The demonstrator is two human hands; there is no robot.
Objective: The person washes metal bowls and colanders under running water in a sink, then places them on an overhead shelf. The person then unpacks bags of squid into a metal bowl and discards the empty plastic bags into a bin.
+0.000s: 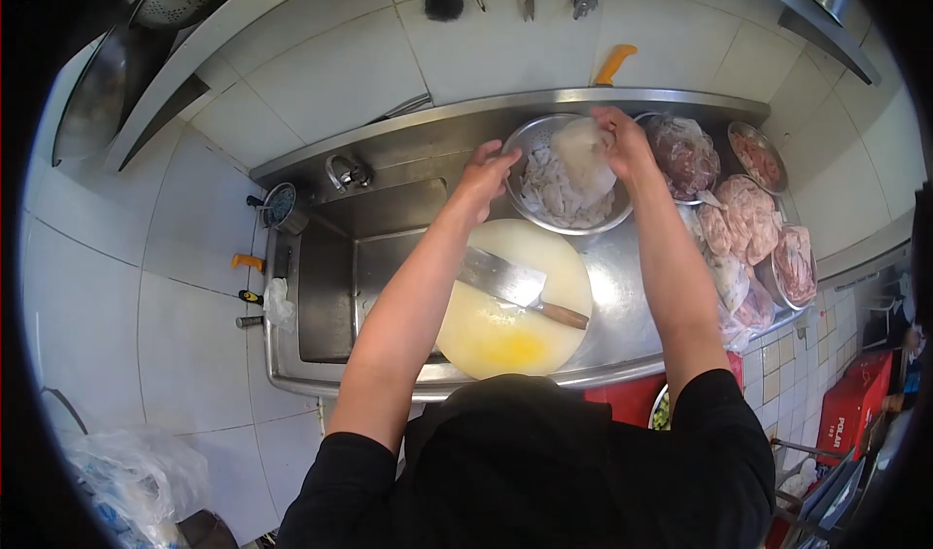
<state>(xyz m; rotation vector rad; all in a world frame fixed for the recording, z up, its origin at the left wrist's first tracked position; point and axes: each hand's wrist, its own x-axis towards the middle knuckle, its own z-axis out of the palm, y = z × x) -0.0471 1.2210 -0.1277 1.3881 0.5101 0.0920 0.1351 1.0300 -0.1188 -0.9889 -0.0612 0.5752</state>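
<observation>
A metal bowl (544, 221) holds pale, whitish raw pieces (569, 185) in strips. My right hand (627, 146) is over its right side, fingers closed on the edge of a whitish translucent sheet (580, 149); whether this is a plastic bag or a slab of flesh I cannot tell. At the bowl's left rim is my left hand (486, 175), with thumb and fingers apart and nothing visible in it. Below the bowl, a cleaver (505, 277) with a wooden handle lies flat on a round, yellowish cutting board (515, 350).
A steel sink (374, 257) with a tap (345, 172) lies left. On the right stand a bowl of bagged dark meat (685, 155), a bowl of minced-looking meat (758, 160) and bagged pink meat (746, 221). A yellow-handled tool (615, 63) sticks up behind the counter.
</observation>
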